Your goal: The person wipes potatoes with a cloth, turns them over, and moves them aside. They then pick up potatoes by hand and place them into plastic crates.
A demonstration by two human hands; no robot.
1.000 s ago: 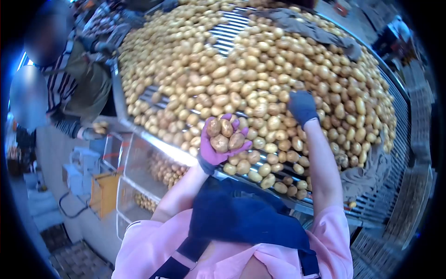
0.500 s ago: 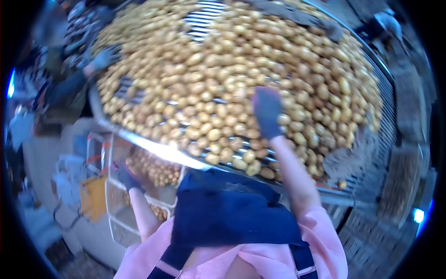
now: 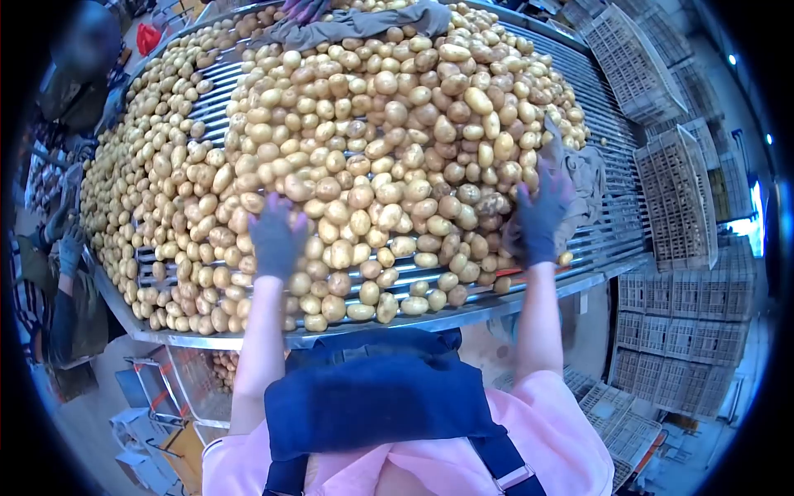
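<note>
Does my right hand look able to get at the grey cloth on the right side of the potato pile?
Likely yes. The right hand is open right at the edge of the grey cloth, and nothing lies between them.

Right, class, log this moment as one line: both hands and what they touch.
left hand: open, on potatoes | right hand: open, at pile edge beside grey cloth | roller table: heaped
</note>
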